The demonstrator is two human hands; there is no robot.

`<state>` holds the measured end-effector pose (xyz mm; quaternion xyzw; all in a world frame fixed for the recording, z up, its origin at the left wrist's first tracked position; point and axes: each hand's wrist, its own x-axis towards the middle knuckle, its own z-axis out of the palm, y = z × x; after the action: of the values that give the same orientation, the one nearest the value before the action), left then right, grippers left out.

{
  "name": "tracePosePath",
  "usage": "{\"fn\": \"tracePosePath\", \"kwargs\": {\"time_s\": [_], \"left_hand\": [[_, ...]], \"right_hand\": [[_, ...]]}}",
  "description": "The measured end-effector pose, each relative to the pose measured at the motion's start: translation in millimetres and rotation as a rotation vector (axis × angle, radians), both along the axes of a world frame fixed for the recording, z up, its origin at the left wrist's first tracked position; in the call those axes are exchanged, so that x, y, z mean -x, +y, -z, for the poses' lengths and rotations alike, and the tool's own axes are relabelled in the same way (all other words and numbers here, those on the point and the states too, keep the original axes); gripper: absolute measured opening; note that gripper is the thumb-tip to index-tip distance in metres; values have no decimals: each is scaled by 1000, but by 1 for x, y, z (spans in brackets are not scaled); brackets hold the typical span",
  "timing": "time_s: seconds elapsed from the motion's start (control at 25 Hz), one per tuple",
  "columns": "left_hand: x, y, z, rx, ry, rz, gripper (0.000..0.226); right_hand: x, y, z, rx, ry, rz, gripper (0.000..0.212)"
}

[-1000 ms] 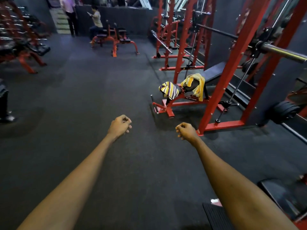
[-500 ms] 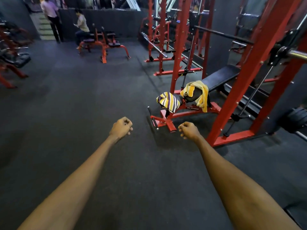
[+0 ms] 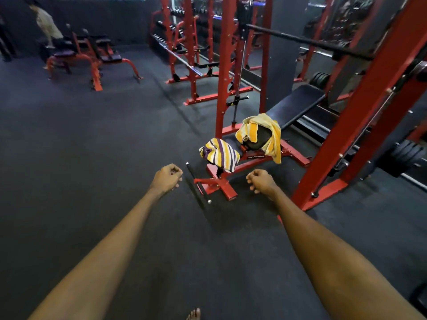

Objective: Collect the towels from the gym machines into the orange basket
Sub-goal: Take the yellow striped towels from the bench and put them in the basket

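**Head view: both hands empty, two towels on the red bench**

Head camera looks down your two bare forearms, stretched out over the dark rubber floor [image 3: 92, 158]. Your left hand [image 3: 166, 179] is curled into a loose fist, its grip narrow and holding nothing. Your right hand [image 3: 262, 181] is curled the same way, fingers tucked under, also empty. Neither hand touches anything.

Take the red bench [image 3: 221, 183] as your landmark; its foot lies on the floor between your two hands and just beyond them. The striped towel [image 3: 220, 153], yellow, white and purple, is draped over the nearest pad of that bench, just past your hands. The yellow towel [image 3: 265, 132], with orange bands, hangs over the next roller pad further along the bench, just beside the striped one and a little to its right. Behind the yellow towel the bench's black backrest [image 3: 298, 105] slopes up and away.

A red rack upright [image 3: 360, 112] stands to the right of the bench, rising beside your right forearm. Far beyond the bench to its left, another red bench [image 3: 92, 61] stands near the back wall, with a blurred person [image 3: 46, 24] beside it. Toes of a bare foot [image 3: 194, 314] show at the bottom edge, on the near side of the bench. No orange basket shows in this view.
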<state>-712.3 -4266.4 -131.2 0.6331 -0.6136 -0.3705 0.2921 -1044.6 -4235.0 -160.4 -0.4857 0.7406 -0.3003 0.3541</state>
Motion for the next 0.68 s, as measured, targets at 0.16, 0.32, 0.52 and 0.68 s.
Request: {"fn": "tracePosePath", "kwargs": {"time_s": [0.16,0.32,0.52,0.68], "left_hand": [[3,-117,-2,-13,25,32,12],[31,-228,11,-45,-1,90,11],[75,-359,44,-89,-56,162,11],[107,-452,53,-135,-62,201,13]], "right_hand": [[3,-88,-2,-23,-1,57,20],[21,-178,15,-66,-13,115,20],[49,-308,41,-82,-45,151,18],[66,-404,45,-101,-51,165,16]]}}
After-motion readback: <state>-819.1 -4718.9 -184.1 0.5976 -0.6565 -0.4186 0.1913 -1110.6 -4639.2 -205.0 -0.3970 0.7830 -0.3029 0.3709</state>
